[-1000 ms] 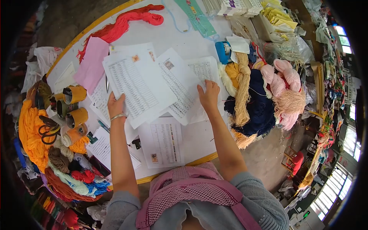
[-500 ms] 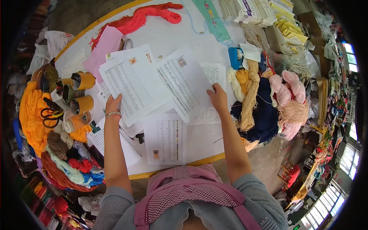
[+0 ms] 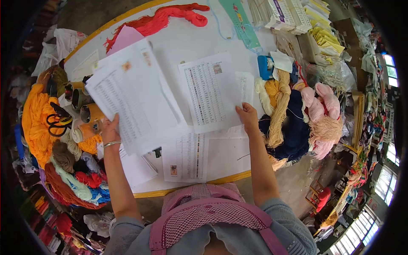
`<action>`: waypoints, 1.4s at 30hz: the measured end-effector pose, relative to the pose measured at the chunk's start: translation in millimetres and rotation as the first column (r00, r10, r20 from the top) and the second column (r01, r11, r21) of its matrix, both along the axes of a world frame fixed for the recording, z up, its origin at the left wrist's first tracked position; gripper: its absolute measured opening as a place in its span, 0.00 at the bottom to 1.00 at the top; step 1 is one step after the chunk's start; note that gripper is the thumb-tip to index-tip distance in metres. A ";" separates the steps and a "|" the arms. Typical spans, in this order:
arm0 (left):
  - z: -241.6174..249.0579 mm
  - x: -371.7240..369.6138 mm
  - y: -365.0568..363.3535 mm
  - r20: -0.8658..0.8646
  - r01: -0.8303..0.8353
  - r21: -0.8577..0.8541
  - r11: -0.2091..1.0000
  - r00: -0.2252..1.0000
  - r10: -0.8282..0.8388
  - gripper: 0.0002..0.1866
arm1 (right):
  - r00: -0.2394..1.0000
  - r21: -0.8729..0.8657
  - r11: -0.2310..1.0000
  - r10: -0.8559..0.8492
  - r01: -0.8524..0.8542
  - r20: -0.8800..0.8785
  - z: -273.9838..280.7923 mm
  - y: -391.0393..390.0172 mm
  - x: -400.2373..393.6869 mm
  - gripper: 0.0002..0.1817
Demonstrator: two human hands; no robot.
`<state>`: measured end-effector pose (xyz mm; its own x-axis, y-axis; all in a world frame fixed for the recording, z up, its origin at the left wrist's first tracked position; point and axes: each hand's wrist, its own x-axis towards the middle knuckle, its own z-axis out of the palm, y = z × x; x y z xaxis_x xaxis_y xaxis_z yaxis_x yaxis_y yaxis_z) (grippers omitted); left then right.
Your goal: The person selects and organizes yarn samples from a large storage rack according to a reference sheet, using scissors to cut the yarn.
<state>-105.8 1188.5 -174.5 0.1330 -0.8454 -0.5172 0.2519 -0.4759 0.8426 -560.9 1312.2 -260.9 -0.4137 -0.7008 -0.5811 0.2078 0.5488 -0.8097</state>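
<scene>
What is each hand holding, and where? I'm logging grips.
Left hand: printed sheets, at their lower edge. Right hand: single printed sheet, lower right corner.

Counter (image 3: 187, 38) carries loose sheets across its middle. Left hand (image 3: 109, 132) holds a stack of sheets (image 3: 131, 95) lifted over the counter's left part. Right hand (image 3: 248, 117) holds a single sheet (image 3: 210, 91) to the right of that stack. Another printed sheet (image 3: 187, 156) lies flat near the front edge, between the arms. Spools (image 3: 87, 111) and scissors (image 3: 57, 121) at far left. Yarn bundles (image 3: 297, 114) heaped right of the right hand. Skein (image 3: 170, 17) along the far edge.
</scene>
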 end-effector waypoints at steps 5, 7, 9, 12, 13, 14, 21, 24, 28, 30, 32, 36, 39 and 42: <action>-21.5 -88.1 15.3 -0.049 0.089 -0.014 0.996 0.995 -0.090 0.16 | 0.997 -0.015 0.999 -0.028 0.029 0.072 0.6 -10.5 20.4 0.10; -40.7 -124.9 21.5 -0.095 0.163 0.009 0.987 0.982 -0.161 0.16 | 0.998 0.003 0.999 -0.040 0.039 0.049 2.2 -5.3 19.1 0.10; -53.5 -156.5 27.5 -0.073 0.242 0.057 0.969 0.969 -0.237 0.16 | 0.998 -0.007 1.000 -0.021 0.021 0.056 -1.6 4.3 15.3 0.12; -62.7 -182.3 33.6 -0.029 0.301 0.005 0.954 0.953 -0.301 0.13 | 0.957 0.182 0.982 0.106 -0.058 -0.270 -1.8 15.4 7.5 0.16; -63.2 -184.9 33.0 -0.025 0.306 0.132 0.943 0.952 -0.306 0.12 | 0.957 0.183 0.981 0.106 -0.058 -0.269 -3.3 17.2 7.4 0.16; -64.3 -185.9 31.8 -0.021 0.306 0.258 0.916 0.950 -0.312 0.11 | 0.955 0.187 0.982 0.091 -0.038 -0.282 -1.9 17.2 9.4 0.18; -71.8 -193.0 32.7 0.147 0.286 0.209 0.935 0.936 -0.319 0.08 | 0.742 0.126 0.962 0.267 -0.242 -0.615 9.2 11.7 32.6 0.29; -71.4 -194.0 34.0 0.184 0.295 0.183 0.938 0.927 -0.327 0.10 | 0.811 0.115 0.980 0.201 -0.165 -0.549 5.4 7.9 37.2 0.32; -70.6 -198.2 39.0 0.166 0.276 0.194 0.941 0.936 -0.309 0.13 | 0.816 0.286 0.949 0.267 -0.130 -0.513 5.5 1.6 35.6 0.28; -75.8 -198.4 40.8 0.156 0.261 0.220 0.940 0.942 -0.298 0.17 | 0.771 0.383 0.904 0.380 -0.191 -0.511 -2.0 2.4 30.1 0.24; -80.4 -194.0 40.6 0.128 0.211 0.224 0.951 0.961 -0.243 0.18 | 0.800 0.352 0.920 0.340 -0.173 -0.495 -1.1 6.5 27.2 0.21; -88.4 -182.0 40.3 -0.002 0.152 0.170 0.974 0.988 -0.154 0.17 | 0.833 0.176 0.982 0.154 -0.070 -0.531 -2.3 21.9 24.6 0.17; -96.6 -175.8 38.8 -0.009 0.108 0.148 0.983 0.994 -0.108 0.14 | 0.848 0.183 0.981 0.150 -0.064 -0.508 -5.1 28.9 17.0 0.14; -106.5 -170.1 38.3 0.106 0.137 0.129 0.982 0.983 -0.151 0.11 | 0.927 0.173 0.985 0.077 -0.013 -0.367 1.7 29.5 14.5 0.13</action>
